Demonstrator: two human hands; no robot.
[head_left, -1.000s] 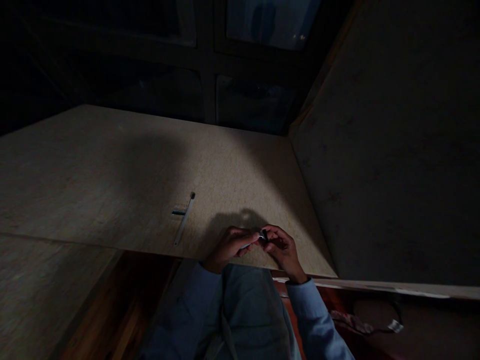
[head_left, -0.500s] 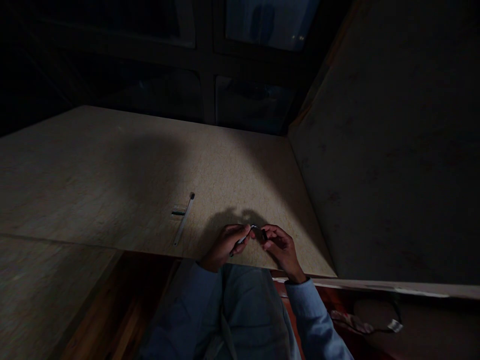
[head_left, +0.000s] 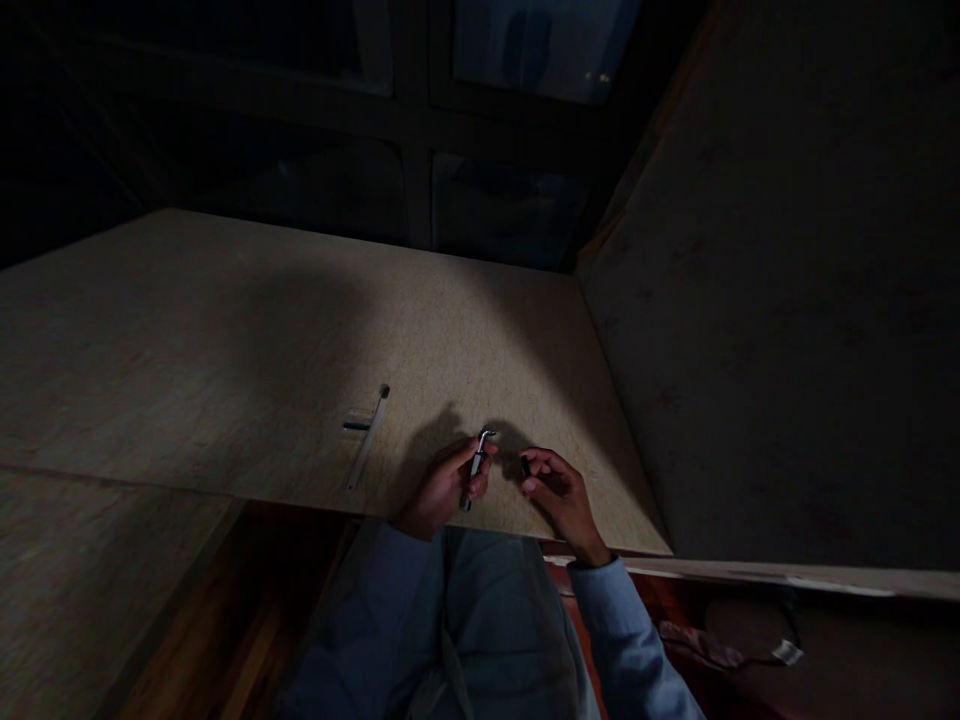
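My left hand (head_left: 442, 487) is closed around a small bent metal key (head_left: 477, 461), held upright with its short hooked end at the top. My right hand (head_left: 559, 490) sits a little to the right, fingers pinched on a tiny dark part (head_left: 526, 466) that I cannot make out clearly. Both hands hover over the near edge of a tan particle-board panel (head_left: 300, 330). Light blue sleeves cover both forearms.
A thin metal rod with a short cross piece (head_left: 369, 432) lies on the panel left of my hands. An upright board (head_left: 772, 300) closes the right side. Dark glazed cabinet doors (head_left: 495, 120) stand behind. A cable with a white plug (head_left: 784, 652) lies low right.
The two hands were together, joined at the small part. They have now separated: the left hand has turned the metal key upright and drawn left, while the right keeps the dark part.
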